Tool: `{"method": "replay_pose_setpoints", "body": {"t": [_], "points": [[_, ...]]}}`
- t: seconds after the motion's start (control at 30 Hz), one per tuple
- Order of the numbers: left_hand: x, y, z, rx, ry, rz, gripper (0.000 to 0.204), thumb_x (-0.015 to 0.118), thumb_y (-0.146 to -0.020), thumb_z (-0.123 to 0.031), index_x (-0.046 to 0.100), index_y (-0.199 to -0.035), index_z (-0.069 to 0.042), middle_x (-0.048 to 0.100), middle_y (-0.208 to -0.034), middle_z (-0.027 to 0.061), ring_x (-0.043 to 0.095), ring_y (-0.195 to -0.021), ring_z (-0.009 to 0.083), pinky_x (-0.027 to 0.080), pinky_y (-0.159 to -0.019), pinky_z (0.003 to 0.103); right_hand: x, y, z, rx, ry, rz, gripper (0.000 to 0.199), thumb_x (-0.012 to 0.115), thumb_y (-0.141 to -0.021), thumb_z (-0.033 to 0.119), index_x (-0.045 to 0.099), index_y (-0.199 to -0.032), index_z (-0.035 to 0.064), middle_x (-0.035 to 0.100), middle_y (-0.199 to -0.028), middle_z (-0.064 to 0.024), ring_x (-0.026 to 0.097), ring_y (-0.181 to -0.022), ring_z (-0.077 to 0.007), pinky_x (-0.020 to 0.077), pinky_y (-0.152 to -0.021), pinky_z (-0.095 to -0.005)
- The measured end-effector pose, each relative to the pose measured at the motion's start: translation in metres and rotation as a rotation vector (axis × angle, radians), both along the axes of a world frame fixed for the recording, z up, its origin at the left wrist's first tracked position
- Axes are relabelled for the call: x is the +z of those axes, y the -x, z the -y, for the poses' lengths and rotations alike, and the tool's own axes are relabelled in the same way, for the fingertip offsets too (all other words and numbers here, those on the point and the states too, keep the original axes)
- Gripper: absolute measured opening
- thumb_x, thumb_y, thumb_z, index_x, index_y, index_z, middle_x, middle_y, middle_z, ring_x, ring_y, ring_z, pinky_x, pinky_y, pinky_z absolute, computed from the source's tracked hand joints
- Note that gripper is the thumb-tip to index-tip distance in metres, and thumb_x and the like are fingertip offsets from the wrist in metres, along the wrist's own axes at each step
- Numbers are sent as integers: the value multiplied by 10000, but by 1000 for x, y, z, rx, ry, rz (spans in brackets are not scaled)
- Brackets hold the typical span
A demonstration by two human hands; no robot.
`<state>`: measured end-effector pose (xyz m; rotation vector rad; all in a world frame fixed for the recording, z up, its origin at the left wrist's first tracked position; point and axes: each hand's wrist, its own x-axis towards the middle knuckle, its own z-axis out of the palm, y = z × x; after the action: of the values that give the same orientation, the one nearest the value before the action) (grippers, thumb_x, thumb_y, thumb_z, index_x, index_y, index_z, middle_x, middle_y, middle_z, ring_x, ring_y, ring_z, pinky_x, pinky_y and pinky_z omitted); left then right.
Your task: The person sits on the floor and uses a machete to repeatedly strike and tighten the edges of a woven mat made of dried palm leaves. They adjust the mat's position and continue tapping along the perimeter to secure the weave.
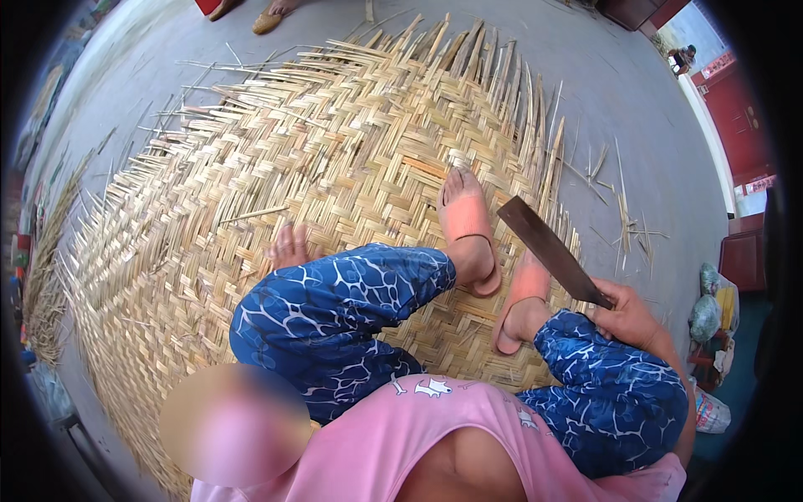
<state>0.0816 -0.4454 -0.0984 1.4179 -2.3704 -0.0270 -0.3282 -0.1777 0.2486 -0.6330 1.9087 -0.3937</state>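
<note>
In my right hand [623, 314], closed round its handle beside my right knee, is a long square-tipped knife [552, 251]. Its dark, broad blade slants up and to the left, above my right slipper. Beyond my left knee, the fingers of my left hand [293, 247] rest spread on a mat [351, 159] woven from pale split strips. My left forearm is hidden behind the knee. A loose strip [255, 215] lies near those fingers. Both my feet, in orange slippers [468, 219], are on the mat, and its far edges end in uneven, unwoven strip ends.
Scattered strip pieces [626, 222] lie on the grey floor to the right. A bundle of long strips [54, 251] runs along the left. Another person's foot [269, 18] stands past the far edge. Plastic bags [707, 314] and red furniture [736, 125] are at the right.
</note>
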Motion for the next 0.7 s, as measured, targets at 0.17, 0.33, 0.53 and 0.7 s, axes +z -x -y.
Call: {"method": "replay_pose_setpoints", "body": {"t": [0.17, 0.33, 0.53, 0.7], "points": [[3, -70, -12, 521, -19, 93, 637, 492, -891, -501, 372, -1391, -125, 345, -1448, 166, 298, -1361, 330, 206, -1086, 533, -19, 19, 9, -18, -3, -3, 558, 547, -826, 17, 458, -1373, 76, 545, -706, 27, 481, -541, -39, 423, -477, -199], [3, -97, -48, 898, -72, 147, 621, 481, -896, -501, 379, -1386, -133, 352, -1446, 150, 310, -1353, 318, 218, -1078, 527, -31, 23, 35, -74, -15, -34, 505, 539, -862, 42, 465, -1360, 67, 542, -680, 21, 485, -501, -46, 423, -454, -204], [-1, -92, -60, 1106, -90, 195, 602, 467, -903, -501, 387, -1380, -142, 361, -1443, 130, 325, -1344, 303, 234, -1068, 519, -51, 45, 70, -173, -32, 39, 424, 519, -875, 30, 493, -1298, 30, 540, -683, 14, 480, -486, -51, 426, -446, -205], [0, -84, -66, 1247, -107, 223, 586, 455, -909, -501, 394, -1374, -149, 369, -1440, 114, 337, -1336, 291, 246, -1060, 513, -65, 56, 125, -137, 18, 14, 384, 511, -881, 31, 508, -1265, 18, 542, -693, 6, 475, -488, -51, 422, -446, -210]]}}
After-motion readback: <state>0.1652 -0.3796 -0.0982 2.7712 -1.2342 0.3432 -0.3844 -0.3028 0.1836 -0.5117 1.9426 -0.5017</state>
